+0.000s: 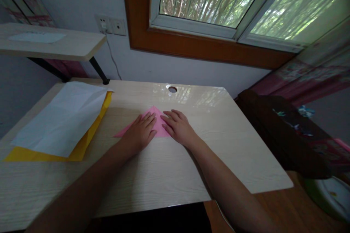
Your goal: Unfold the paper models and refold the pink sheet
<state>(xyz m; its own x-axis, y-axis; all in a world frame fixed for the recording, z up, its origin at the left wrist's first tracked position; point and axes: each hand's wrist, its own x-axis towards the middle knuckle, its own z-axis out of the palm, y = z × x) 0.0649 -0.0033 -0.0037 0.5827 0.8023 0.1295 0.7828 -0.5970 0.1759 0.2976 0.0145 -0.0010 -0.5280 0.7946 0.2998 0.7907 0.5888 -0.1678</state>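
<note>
A pink sheet of paper (161, 131), folded into a triangle, lies on the pale wooden desk (169, 167) with its peak pointing away from me. My left hand (142, 131) rests flat on the paper's left half, fingers stretched out towards the peak. On the right slope lies my right hand (177, 125), its fingers slightly spread and pressing on the paper. The right corner of the triangle is hidden under that hand. Part of the left edge is covered by my left hand.
White paper (62, 116) lies over yellow paper (93, 134) on the desk's left side. Above them a raised shelf (82, 49) stands on black legs. A round cable hole (172, 89) is near the back edge. Dark furniture (276, 127) stands to the right.
</note>
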